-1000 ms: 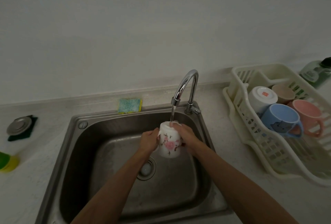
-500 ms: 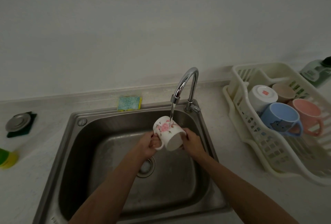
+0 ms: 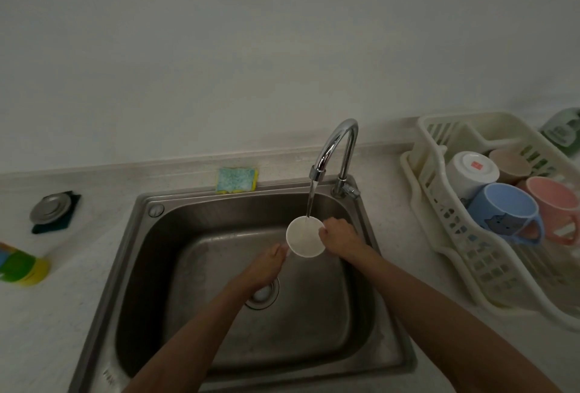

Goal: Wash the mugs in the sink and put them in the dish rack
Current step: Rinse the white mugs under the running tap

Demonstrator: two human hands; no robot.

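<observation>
right hand (image 3: pixel 340 235): fingers curled over the right edge of the mug (image 3: pixel 306 237). We judge this the main hold, steadying it under the flow.
left hand (image 3: pixel 266 264): fingertips meet the mug's left side. The handle is hidden, so we cannot tell whether they pinch it or only prop the mug.
mug: held over the far right part of the sink (image 3: pixel 175 235), mouth up toward us, off the basin floor.
water (image 3: pixel 310 201): a thin stream from the tap (image 3: pixel 337 144) lands just inside the mug's far rim. We judge the mouth is turned up so the inside gets rinsed.
step: inside rinse, by our reading; racking not yet done.
drain (image 3: pixel 265 295): near side of the mug, partly hidden under the left hand.
rack (image 3: pixel 436 188): right of the sink, holding a white mug (image 3: pixel 470 173) bottom up, a beige mug (image 3: pixel 510 165), a blue mug (image 3: pixel 502 210) and a pink mug (image 3: pixel 552 201). Free room seems to lie at its near end.
in the way: the tap stands just beyond the mug, and the sink's right rim and the rack wall lie between mug and rack, so we expect a lift is needed.
sponge (image 3: pixel 237 179): on the far rim, left of the tap, untouched.
left counter: a metal lid (image 3: pixel 47 212) on a dark pad; nearer, a yellow-green item (image 3: pixel 22 265), unidentified.
far right: green bottle (image 3: pixel 561 132), partly cropped.
</observation>
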